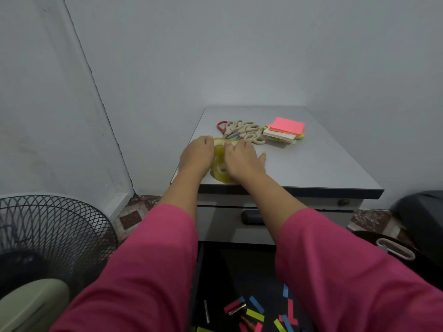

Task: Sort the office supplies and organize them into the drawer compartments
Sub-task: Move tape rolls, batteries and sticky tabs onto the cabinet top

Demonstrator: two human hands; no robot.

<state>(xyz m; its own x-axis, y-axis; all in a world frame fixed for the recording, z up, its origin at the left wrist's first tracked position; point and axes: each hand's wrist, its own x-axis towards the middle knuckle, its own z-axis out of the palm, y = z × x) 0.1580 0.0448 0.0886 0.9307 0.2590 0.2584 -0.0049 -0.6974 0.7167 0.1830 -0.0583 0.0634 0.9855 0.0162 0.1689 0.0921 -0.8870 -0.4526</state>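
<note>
Several rolls of clear yellowish tape sit in a row at the front left edge of the grey desk, gathered between the left hand and the right hand, whose fingers curl around the rolls from both sides. Just behind the hands lie beige-handled scissors, a red-handled pair and a stack of sticky notes topped in pink. Below, an open drawer holds coloured strips, with a black mesh fan at left.
</note>
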